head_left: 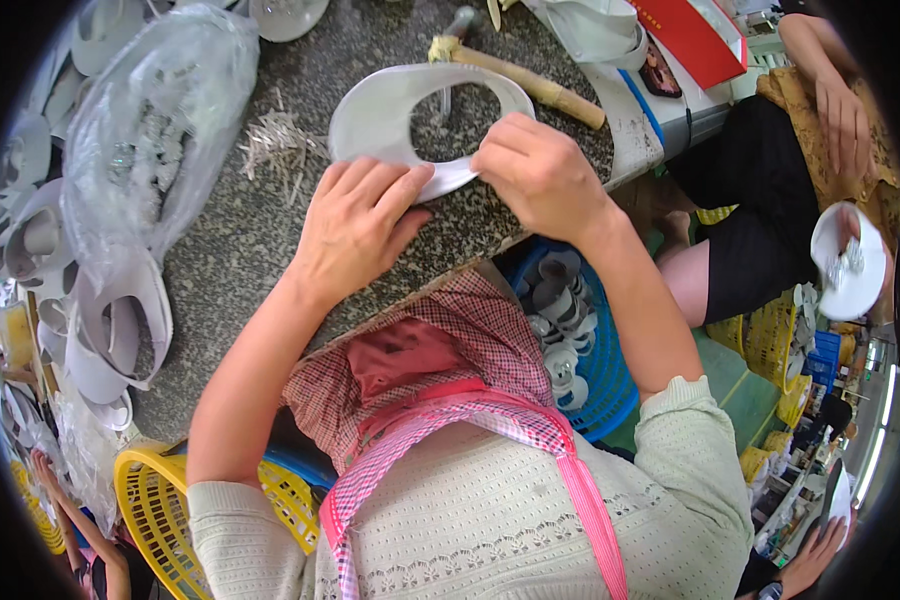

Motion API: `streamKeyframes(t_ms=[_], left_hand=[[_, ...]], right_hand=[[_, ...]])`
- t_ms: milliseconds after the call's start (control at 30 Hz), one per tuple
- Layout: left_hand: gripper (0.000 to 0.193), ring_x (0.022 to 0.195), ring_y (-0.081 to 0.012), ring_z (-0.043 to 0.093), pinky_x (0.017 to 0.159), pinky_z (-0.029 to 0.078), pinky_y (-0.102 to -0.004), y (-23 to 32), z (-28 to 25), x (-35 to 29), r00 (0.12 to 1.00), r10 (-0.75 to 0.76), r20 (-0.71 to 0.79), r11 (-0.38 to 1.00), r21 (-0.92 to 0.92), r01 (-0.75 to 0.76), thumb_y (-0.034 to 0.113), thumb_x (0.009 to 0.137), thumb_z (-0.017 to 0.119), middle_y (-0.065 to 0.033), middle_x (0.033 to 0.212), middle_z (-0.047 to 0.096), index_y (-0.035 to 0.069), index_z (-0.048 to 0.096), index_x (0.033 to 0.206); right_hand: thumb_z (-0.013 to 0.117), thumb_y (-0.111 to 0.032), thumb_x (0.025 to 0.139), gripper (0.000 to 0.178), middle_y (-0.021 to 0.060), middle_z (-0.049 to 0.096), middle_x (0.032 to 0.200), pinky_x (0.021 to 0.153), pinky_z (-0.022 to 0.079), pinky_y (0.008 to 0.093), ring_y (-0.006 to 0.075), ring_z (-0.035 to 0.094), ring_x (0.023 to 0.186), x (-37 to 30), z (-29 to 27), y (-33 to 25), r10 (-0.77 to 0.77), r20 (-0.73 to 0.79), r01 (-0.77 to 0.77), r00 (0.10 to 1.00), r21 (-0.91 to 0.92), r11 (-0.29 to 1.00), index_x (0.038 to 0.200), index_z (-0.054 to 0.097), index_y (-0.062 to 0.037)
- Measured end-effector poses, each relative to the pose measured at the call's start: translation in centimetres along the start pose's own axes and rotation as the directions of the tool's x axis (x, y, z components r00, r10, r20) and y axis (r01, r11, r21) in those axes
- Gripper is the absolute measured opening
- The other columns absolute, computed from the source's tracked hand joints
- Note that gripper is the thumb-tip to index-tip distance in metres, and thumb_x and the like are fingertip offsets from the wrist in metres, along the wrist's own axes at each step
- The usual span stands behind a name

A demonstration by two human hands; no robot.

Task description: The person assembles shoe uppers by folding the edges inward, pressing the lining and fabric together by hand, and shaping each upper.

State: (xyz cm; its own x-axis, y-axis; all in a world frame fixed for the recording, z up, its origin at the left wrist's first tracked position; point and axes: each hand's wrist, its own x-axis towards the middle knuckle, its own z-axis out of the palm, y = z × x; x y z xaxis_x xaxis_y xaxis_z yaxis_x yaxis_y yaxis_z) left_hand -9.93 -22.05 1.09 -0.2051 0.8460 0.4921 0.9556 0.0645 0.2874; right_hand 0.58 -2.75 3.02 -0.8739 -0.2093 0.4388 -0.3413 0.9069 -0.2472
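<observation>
A white shoe upper (368, 112), bent into an open loop, stands on the speckled stone worktop (270, 240) in front of me. My left hand (360, 225) has its fingers curled over the near left edge of the upper, thumb below. At the near right edge, my right hand (542, 178) pinches the band between thumb and fingers. Just beyond the upper lies a hammer (540, 85) with a wooden handle, its metal head at the far end. A heap of thin pale trimmings (285, 145) is left of the upper.
A clear plastic bag (165, 120) with shiny pieces lies at left, beside several white uppers (120, 320). A blue basket (610, 385) of uppers and a yellow basket (150, 500) stand below the worktop. A red box (690, 40) and phone (660, 70) sit far right, near a seated person (845, 120).
</observation>
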Motion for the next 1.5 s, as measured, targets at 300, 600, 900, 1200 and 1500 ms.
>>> streamKeyframes(t_ms=[300,600,900,1200,1500], left_hand=[[0.014,0.065,-0.0213,0.058,0.057,0.043,-0.0293,1.9,-5.7,5.3,0.953,-0.300,-0.028,0.882,-0.388,0.266,0.012,0.077,0.061,-0.0089,0.071,0.058,0.001,0.057,0.084],[0.020,0.051,-0.0009,0.037,0.044,0.028,-0.0202,3.4,-7.8,6.3,0.816,-0.312,0.486,0.490,-0.654,0.577,0.020,0.074,0.071,0.0064,0.057,0.047,0.002,0.062,0.075],[0.021,0.051,-0.0024,0.041,0.043,0.031,-0.0207,2.2,-5.3,4.1,0.779,-0.312,0.543,0.358,-0.692,0.626,0.021,0.075,0.070,0.0035,0.058,0.052,0.002,0.060,0.073],[0.023,0.051,-0.0038,0.046,0.044,0.036,-0.0219,4.4,-7.0,5.8,0.757,-0.151,0.636,0.335,-0.688,0.644,0.018,0.071,0.074,0.0027,0.056,0.053,0.001,0.058,0.067],[0.018,0.059,-0.0030,0.052,0.048,0.038,-0.0183,5.5,-7.1,4.2,0.732,0.017,0.681,0.021,-0.733,0.680,0.017,0.077,0.068,-0.0002,0.064,0.059,0.000,0.062,0.076]], right_hand=[[0.067,-0.022,0.077,0.024,-0.0012,0.053,0.060,0.048,0.035,0.0204,0.0025,0.045,0.056,1.2,-6.1,-1.1,0.286,0.181,-0.322,0.941,0.734,0.597,0.078,0.059,0.0008],[0.067,-0.016,0.075,0.020,-0.0033,0.049,0.057,0.044,0.030,0.0196,0.0008,0.041,0.053,0.0,-6.5,-2.8,0.382,0.237,-0.355,0.893,0.892,0.278,0.066,0.058,-0.0001],[0.063,-0.011,0.073,0.020,-0.0036,0.044,0.052,0.042,0.028,0.0215,0.0012,0.038,0.050,-0.7,-3.3,-2.8,0.463,0.223,-0.409,0.858,0.842,0.352,0.059,0.052,-0.0014],[0.062,-0.017,0.080,0.028,-0.0043,0.042,0.051,0.042,0.028,0.0213,0.0006,0.036,0.050,-0.2,-5.0,-4.8,0.316,0.178,-0.302,0.932,0.864,0.402,0.058,0.051,-0.0022],[0.054,-0.017,0.087,0.034,-0.0056,0.040,0.053,0.043,0.024,0.0211,0.0011,0.032,0.050,-1.8,-5.0,-6.9,0.349,0.189,-0.204,0.918,0.979,0.006,0.057,0.047,-0.0037]])
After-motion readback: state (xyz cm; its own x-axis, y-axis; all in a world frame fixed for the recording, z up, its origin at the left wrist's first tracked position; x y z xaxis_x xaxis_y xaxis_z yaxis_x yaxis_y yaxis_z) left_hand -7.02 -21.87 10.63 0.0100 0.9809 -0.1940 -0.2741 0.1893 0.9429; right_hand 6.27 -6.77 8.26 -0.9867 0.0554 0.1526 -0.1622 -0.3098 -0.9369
